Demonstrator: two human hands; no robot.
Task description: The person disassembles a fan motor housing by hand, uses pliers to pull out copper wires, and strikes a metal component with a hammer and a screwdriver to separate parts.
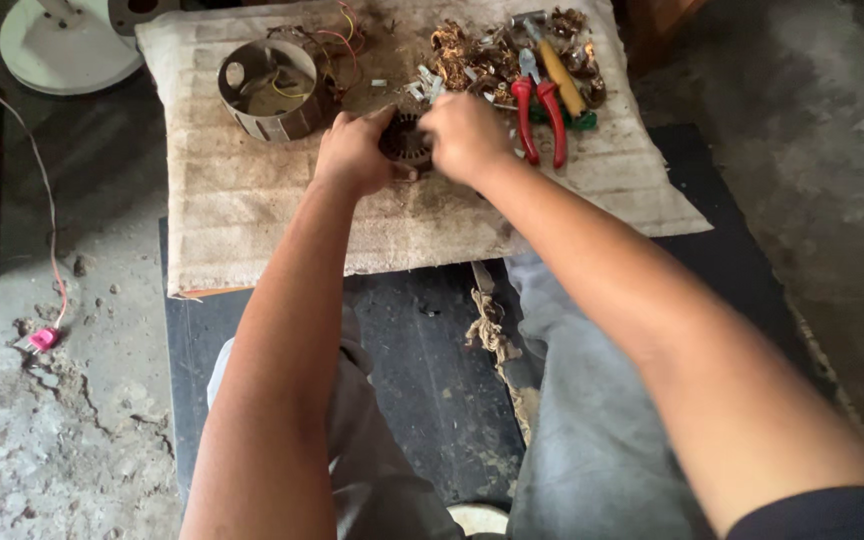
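Both my hands meet over a small dark round motor core that rests on a dirty beige cloth. My left hand grips its left side with the thumb up along the top. My right hand closes over its right side, fingers curled down. Most of the core is hidden between the hands. Red-handled pliers lie just right of my right hand.
A round metal housing with coloured wires sits at the cloth's back left. A pile of copper wire scraps and a yellow-handled tool lie at the back right. A white fan base stands far left, with a thin cable ending in a pink plug.
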